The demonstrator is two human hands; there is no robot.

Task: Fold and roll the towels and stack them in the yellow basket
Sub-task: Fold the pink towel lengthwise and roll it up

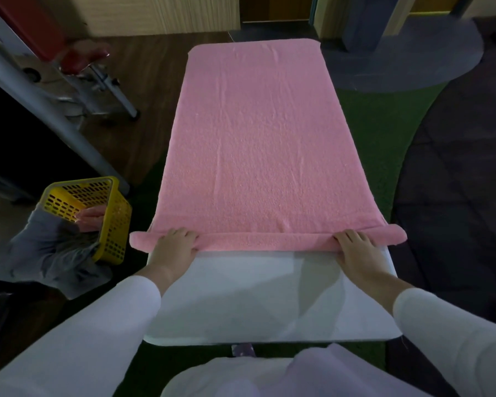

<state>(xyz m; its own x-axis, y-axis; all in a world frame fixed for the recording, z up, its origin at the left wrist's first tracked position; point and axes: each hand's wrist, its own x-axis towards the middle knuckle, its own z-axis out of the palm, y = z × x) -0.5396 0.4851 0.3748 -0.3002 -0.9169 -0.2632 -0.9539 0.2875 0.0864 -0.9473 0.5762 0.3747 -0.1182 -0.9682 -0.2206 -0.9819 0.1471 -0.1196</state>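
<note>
One pink terry towel (258,144) covers one white bench (269,296). Two hands work its near edge, the left hand (173,247) and the right hand (355,250). One yellow perforated plastic basket (112,213) stands alongside, holding one rolled pink towel (90,216).

Flat pink towel (258,144), near edge rolled

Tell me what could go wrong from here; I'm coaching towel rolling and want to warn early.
1. The roll juts past both table edges, beyond the left hand and right hand, so its ends may sag and the roll could come out uneven.
2. Creases run along the flat towel; they could get rolled in.
3. The basket is tilted, held by another person's hand, so anything placed inside might slide.
</note>
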